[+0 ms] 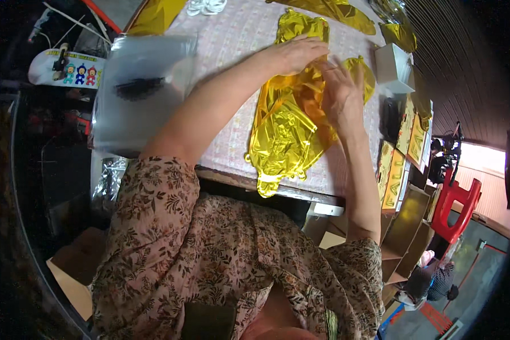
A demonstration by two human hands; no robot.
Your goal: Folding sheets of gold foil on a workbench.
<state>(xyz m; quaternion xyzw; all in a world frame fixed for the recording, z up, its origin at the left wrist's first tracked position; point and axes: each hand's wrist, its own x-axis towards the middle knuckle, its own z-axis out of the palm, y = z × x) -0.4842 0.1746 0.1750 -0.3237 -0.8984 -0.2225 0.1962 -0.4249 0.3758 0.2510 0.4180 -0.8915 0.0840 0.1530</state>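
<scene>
A crinkled gold foil balloon [283,144], uninflated, lies on the cloth-covered table in front of me. Small tabs stick out along its near edge, and its lowest tip hangs at the table's front edge. Across its upper part rests my left hand [297,54], fingers stretched out and pressing on the foil. My right hand [343,93] is at the foil's right side, its fingertips close to those of the left. Motion smears these fingers, so whether they pinch the foil cannot be told. Another gold foil part [361,79] shows just right of that hand.
On the left sits a stack of clear plastic bags [147,113] with a dark patch. Coiled white cord [205,5] and more gold foil [340,12] lie at the far side. A white box [395,68] stands at right, above printed cartons [392,175]. A red stool [458,207] is beyond.
</scene>
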